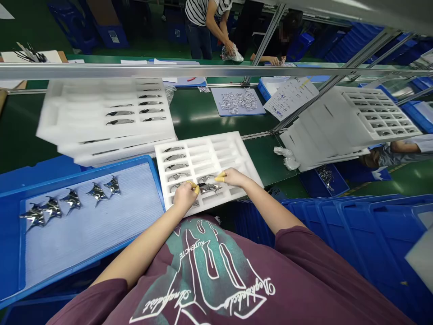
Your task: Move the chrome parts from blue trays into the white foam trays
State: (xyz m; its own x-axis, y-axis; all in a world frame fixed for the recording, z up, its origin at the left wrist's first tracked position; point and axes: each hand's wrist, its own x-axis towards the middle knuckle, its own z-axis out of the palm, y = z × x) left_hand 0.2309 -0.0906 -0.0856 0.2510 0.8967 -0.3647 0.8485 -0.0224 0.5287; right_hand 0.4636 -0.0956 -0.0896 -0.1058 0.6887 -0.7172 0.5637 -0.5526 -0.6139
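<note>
A white foam tray [209,143] with rows of slots lies in front of me, holding several shiny curved metal parts in its left column. Both my hands are over its lower part, with yellow finger cots on the fingertips. My right hand [234,177] pinches a shiny metal part [209,188], which is still low over the slots. My left hand [185,197] sits just left of that part, its fingertips drawn together. That hand hides the tray's lower left corner, and I cannot tell whether it grips anything.
To the left, a blue tray [81,168] with a ribbed mat carries several winged metal parts. Stacks of white foam trays stand behind and to the right. Blue bins line the lower right. A metal rail crosses above the green bench. Beyond it, a co-worker's hands handle a plastic bag.
</note>
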